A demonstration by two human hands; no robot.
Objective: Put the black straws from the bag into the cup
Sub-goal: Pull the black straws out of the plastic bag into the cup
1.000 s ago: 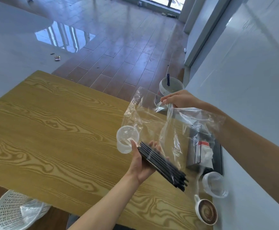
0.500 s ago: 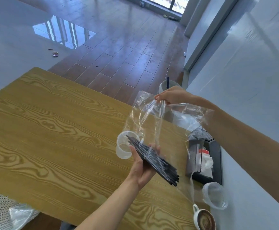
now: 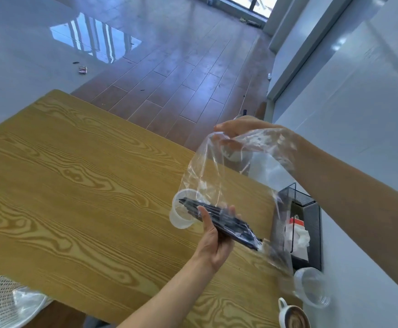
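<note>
A bundle of black straws (image 3: pixel 219 221) lies slanted inside a clear plastic bag (image 3: pixel 217 171) above the wooden table (image 3: pixel 75 185). My left hand (image 3: pixel 213 242) grips the bundle through the bag from below. The straws' upper-left tips poke over the rim of a clear plastic cup (image 3: pixel 181 213), which stands on the table just left of the hand. My right hand (image 3: pixel 238 132) pinches the bag's top edge, holding it up and to the right. The bag's lower corner trails down toward the right.
A black mesh holder (image 3: pixel 297 223) with napkins and a red-topped packet stands at the table's right edge by the white wall. Near it are a second clear cup (image 3: pixel 311 290) and a white coffee mug (image 3: pixel 292 316). A white basket (image 3: pixel 6 301) sits at lower left.
The straws slid up and left within the bag, so their tips now reach over the cup's rim. My right hand lifted the bag's top higher and farther right.
</note>
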